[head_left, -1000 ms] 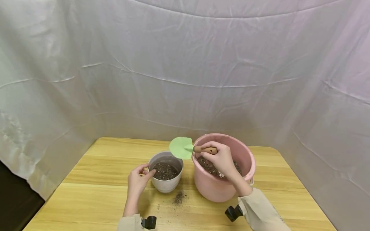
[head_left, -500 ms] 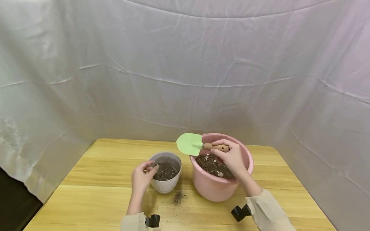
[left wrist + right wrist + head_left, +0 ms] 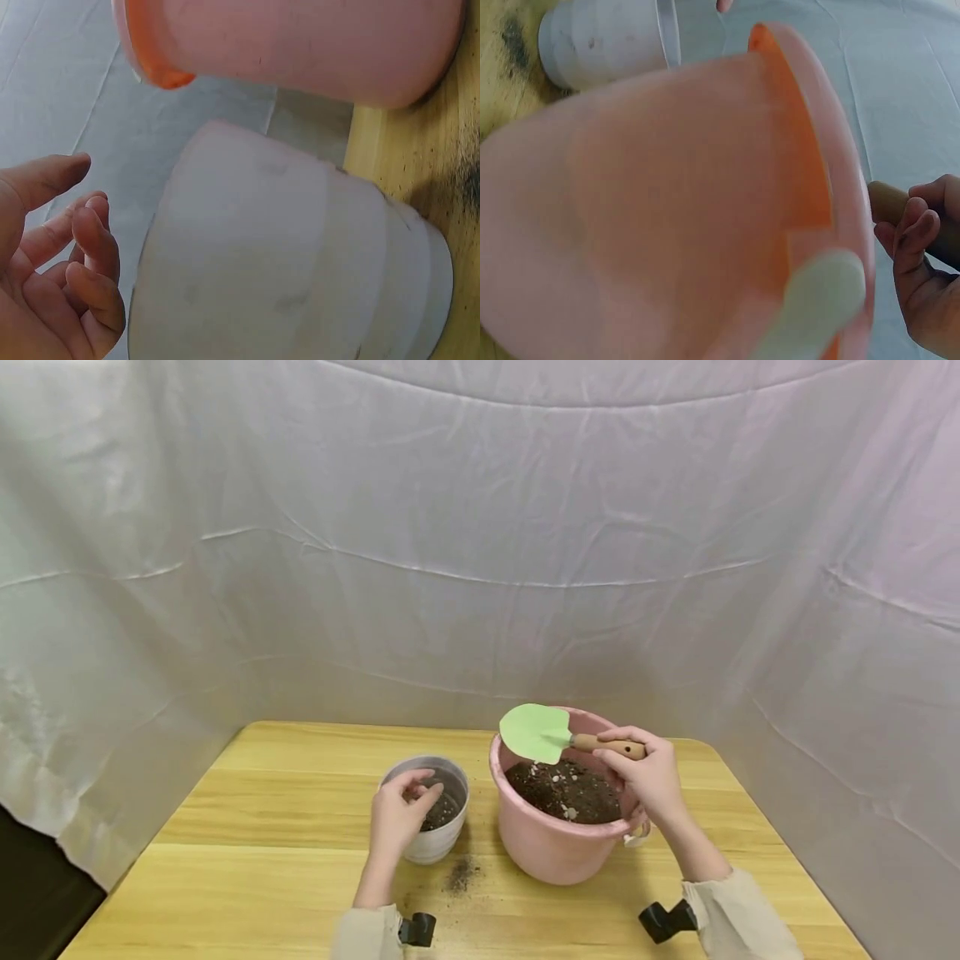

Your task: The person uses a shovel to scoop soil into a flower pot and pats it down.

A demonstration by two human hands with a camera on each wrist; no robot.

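White cloth hangs all around a yellow wooden table [image 3: 247, 852]. On it a small white pot [image 3: 442, 842] with dark soil sits just left of a big pink bucket [image 3: 555, 852], also holding soil. The right hand [image 3: 651, 777] has its fingers curled round the wooden handle of a green trowel [image 3: 536, 732], and the blade hangs flat over the bucket's near-left rim with nothing on it. The left hand [image 3: 400, 814] rests over the white pot's near rim, fingers loosely bent, gripping nothing. A little spilled soil [image 3: 461, 873] lies in front, between the two pots. To do the scoop well, I think the blade should tip down into the bucket soil, take a small load, stay level, and travel low over the pot so less falls.
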